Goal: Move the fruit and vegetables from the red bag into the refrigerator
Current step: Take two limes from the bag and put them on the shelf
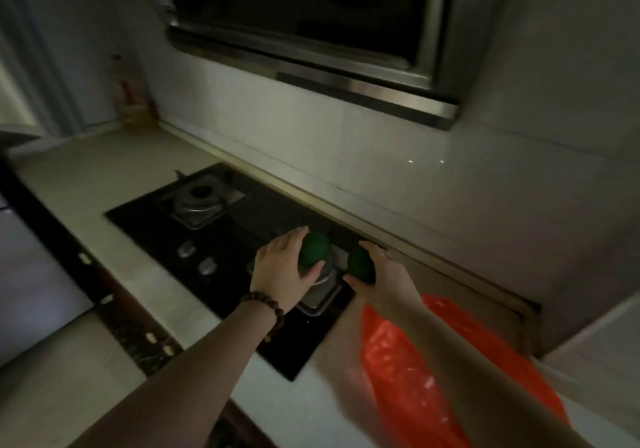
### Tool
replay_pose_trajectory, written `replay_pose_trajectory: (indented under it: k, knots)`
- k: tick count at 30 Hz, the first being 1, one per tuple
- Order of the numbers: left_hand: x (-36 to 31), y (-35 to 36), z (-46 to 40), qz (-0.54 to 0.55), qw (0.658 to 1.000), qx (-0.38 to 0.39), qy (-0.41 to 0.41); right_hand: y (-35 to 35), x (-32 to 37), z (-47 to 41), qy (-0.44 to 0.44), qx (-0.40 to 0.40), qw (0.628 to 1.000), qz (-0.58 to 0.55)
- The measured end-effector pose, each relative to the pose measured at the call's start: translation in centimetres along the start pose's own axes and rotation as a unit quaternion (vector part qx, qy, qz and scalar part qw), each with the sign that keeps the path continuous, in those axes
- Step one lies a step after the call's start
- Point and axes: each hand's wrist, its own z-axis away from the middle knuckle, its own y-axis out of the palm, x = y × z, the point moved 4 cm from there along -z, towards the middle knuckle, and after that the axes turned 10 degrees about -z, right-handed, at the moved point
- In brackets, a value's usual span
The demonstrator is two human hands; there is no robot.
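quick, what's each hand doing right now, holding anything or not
Left hand: closed around a dark green fruit, above the stove.
Right hand: closed around a second dark green fruit, beside the red bag.

The crinkly red plastic bag [408,371] looked glossy, the black glass hob [221,240] smooth, its round metal knobs [207,266] shiny.
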Motion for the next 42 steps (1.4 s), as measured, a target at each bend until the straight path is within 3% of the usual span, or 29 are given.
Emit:
replay_pose_trajectory:
  k: [12,23,31,42]
  knots:
    - [26.1,-19.6,12.8,-0.063,0.967,-0.089,-0.228,22.0,27.2,-2.1,-0.209,0.144,0.966,-0.038]
    - [42.7,-34.0,21.7,-0.148,0.908,-0.152,-0.361,37.7,47.1,-2.3,-0.322,0.213,0.919,-0.084]
    - [54.6,-39.4,19.6,-0.191,0.882,-0.188,-0.389,47.3,56.4,-8.7,-0.375,0.253,0.885,-0.111]
    - [71.7,-46.9,7.9,-0.223,0.854,-0.220,-0.417,57.5,70.0,-25.0,-0.417,0.269,0.859,-0.128]
